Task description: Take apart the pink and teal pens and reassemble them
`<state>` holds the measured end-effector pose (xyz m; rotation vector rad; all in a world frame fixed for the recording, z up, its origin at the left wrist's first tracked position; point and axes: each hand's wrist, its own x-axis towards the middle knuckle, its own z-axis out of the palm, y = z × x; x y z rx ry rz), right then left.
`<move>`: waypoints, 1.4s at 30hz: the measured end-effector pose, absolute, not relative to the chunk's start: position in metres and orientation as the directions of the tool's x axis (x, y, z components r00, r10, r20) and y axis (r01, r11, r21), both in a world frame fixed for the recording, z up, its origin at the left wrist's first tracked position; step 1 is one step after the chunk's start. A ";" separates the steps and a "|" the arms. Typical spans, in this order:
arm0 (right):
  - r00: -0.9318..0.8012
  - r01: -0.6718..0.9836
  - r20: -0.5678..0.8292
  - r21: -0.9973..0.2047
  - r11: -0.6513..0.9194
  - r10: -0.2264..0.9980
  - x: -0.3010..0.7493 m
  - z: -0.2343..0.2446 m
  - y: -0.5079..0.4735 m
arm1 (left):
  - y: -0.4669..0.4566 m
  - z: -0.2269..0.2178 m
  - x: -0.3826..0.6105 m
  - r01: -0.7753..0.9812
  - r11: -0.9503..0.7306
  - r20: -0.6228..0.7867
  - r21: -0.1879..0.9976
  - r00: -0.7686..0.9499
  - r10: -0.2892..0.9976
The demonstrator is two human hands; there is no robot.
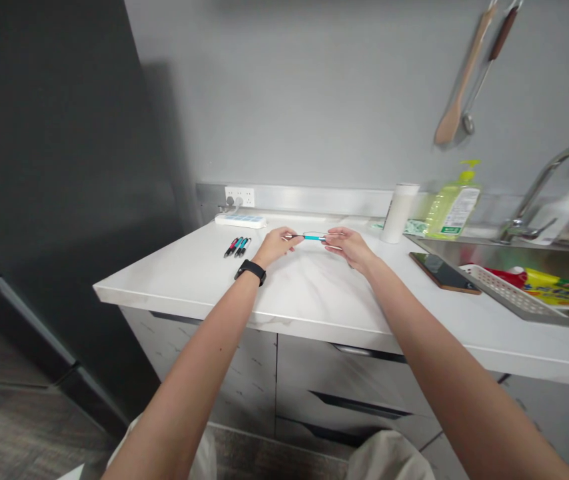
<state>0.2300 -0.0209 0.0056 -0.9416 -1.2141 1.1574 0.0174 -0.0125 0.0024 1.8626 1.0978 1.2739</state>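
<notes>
Both my hands hold a teal pen (313, 237) level above the white marble counter (314, 293). My left hand (277, 244), with a black watch on its wrist, pinches the pen's left end. My right hand (348, 245) pinches its right end. Three more pens (237, 247), pink and teal among them, lie side by side on the counter left of my left hand.
A white power strip (240, 220) lies by the wall socket. A white cylinder (398, 212), a green soap bottle (452, 205), a phone (443, 272) and a sink (529, 260) with a basket and packets are on the right. Utensils (464, 80) hang on the wall.
</notes>
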 end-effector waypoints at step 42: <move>-0.059 -0.215 0.236 -0.952 0.219 0.970 0.228 0.009 -0.025 | -0.021 0.002 0.021 0.062 -0.306 0.256 0.950 0.405 0.878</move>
